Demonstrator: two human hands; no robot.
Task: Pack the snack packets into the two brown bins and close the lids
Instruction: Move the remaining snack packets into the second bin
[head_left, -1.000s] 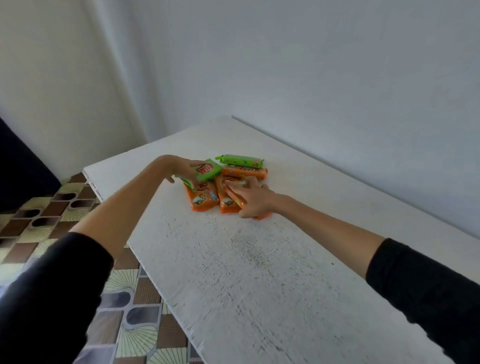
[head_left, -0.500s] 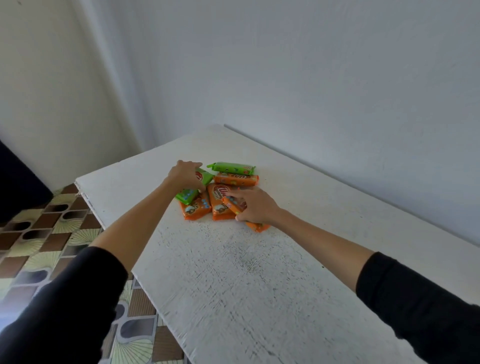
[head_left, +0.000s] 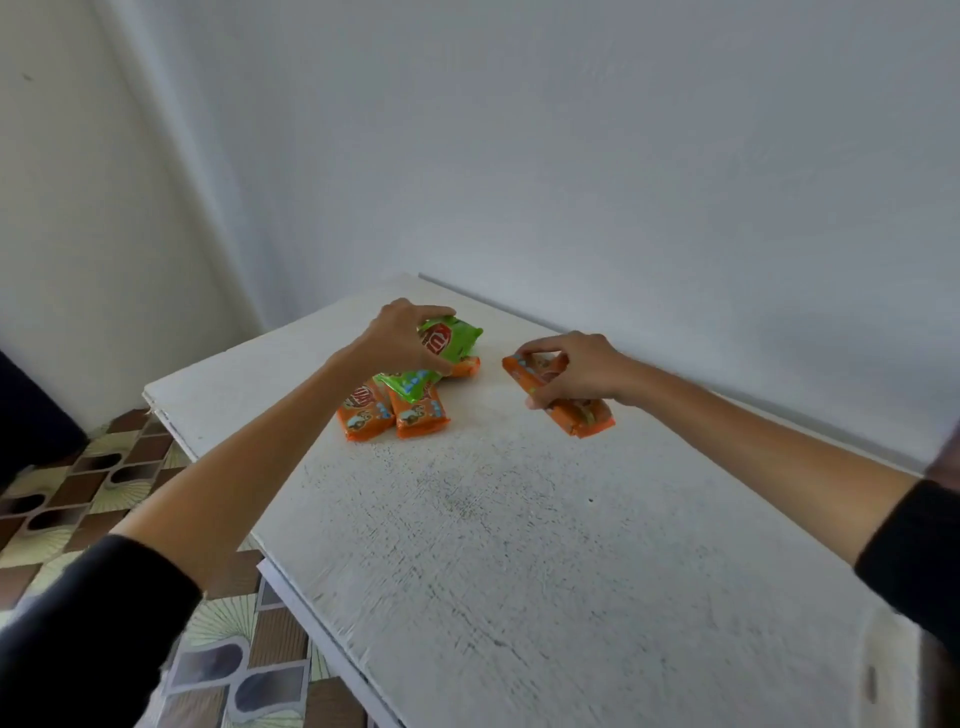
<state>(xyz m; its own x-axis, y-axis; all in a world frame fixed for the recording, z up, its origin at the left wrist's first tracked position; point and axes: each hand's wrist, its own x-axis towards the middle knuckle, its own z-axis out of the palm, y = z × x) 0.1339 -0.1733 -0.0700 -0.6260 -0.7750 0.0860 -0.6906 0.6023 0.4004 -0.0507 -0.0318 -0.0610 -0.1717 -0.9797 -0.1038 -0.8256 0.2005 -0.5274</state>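
On the table, two green packets, at least four orange packets.

A table stands against a wall that runs along its far right edge, with floor to its left. Near the table's far end, the front-left packet and front-right packet lie side by side, touching. An overlapping packet lies across their far ends. Behind it, the left hand holds a raised packet above a rear packet. To the right, apart from this group, the right hand holds a separate packet.
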